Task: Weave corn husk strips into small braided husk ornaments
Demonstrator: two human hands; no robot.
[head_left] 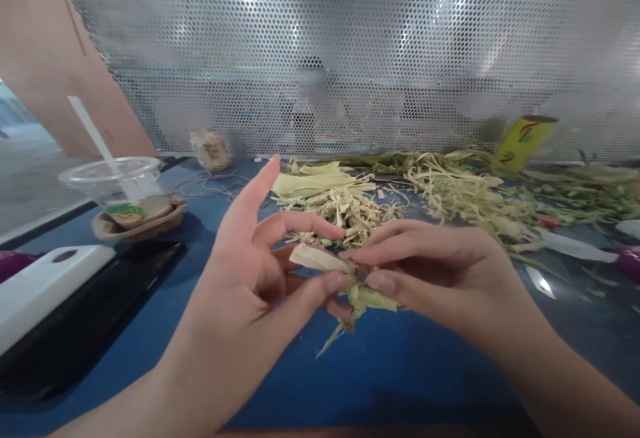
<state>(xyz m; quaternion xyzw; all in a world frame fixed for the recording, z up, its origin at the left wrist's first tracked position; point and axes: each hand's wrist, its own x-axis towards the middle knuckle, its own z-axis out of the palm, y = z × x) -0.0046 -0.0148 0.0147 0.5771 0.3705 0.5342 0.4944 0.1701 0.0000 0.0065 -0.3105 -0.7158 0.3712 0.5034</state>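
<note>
Both hands meet over the blue table (410, 371), pinching a small folded piece of pale yellow-green leaf strip (370, 299). My left hand (250, 278) grips it with thumb and middle fingers, the index finger pointing up. My right hand (430, 271) holds the other side with its fingertips. Thin ends of the strip hang below the fingers.
A heap of cut leaf strips (345, 208) lies behind the hands, more stretching right (475, 191). A plastic cup with straw (125, 188) and a white and black device (45, 291) sit left. A yellow tube (525, 139) leans on the perforated metal screen (350, 45). A blade (575, 246) lies right.
</note>
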